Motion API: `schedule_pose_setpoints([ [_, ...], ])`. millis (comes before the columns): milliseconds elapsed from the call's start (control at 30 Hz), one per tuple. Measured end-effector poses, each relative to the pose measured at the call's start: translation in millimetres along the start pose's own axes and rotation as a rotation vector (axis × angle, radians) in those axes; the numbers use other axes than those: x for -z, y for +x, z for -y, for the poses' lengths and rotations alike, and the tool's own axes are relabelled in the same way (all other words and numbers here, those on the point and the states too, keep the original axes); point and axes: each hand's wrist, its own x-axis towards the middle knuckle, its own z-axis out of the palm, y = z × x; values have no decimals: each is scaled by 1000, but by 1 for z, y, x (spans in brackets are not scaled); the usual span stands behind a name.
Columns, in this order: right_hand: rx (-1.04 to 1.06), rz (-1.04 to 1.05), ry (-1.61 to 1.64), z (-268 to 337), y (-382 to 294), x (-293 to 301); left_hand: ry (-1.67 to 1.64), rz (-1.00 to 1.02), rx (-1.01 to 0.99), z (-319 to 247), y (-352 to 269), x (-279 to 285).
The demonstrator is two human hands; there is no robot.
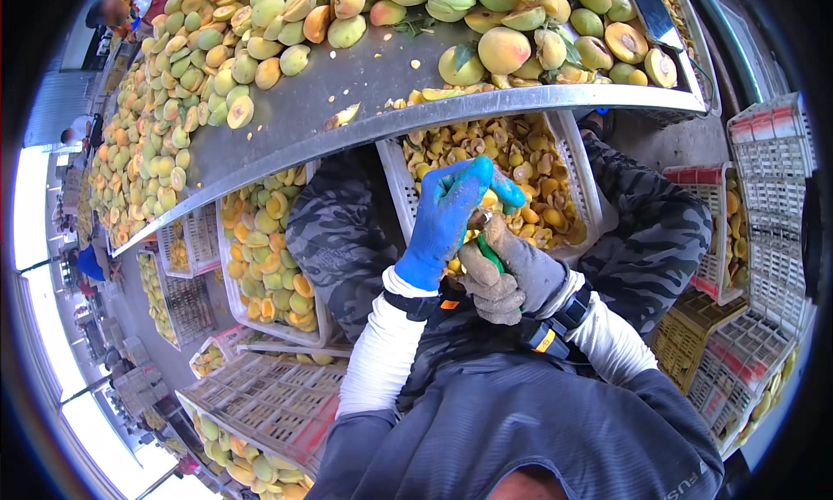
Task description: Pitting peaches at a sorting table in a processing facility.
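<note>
My left hand, in a blue glove with teal fingertips, curls around a small yellow piece of fruit, mostly hidden by the fingers. Against it, my right hand in a grey, stained glove grips a tool by its green handle; the working end is largely covered. Both hands meet over a white plastic crate between my knees. Inside lie many cut yellow fruit pieces. Beyond the hands, whole and halved peach-like stone fruit are heaped on a metal table.
The table's raised metal rim runs just beyond the crate. To the left stands a crate of halved fruit, with a slatted crate nearer me. Stacked crates rise on the right. A dark flat device lies at the table's right end.
</note>
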Motion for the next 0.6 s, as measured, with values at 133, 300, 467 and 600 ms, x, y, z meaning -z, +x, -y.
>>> schedule_pose_setpoints([
  [133,226,-317,-745,0,0,10,-42,-98,146,12,-2,-2],
  [300,230,-330,-983,7,-7,6,-303,-398,160,23,-3,-5],
  [467,404,-533,-1129,-8,-38,30,-555,-266,73,27,-19,34],
  [600,285,-691,-721,-9,-44,-4,-369,-385,-67,35,-34,6],
])
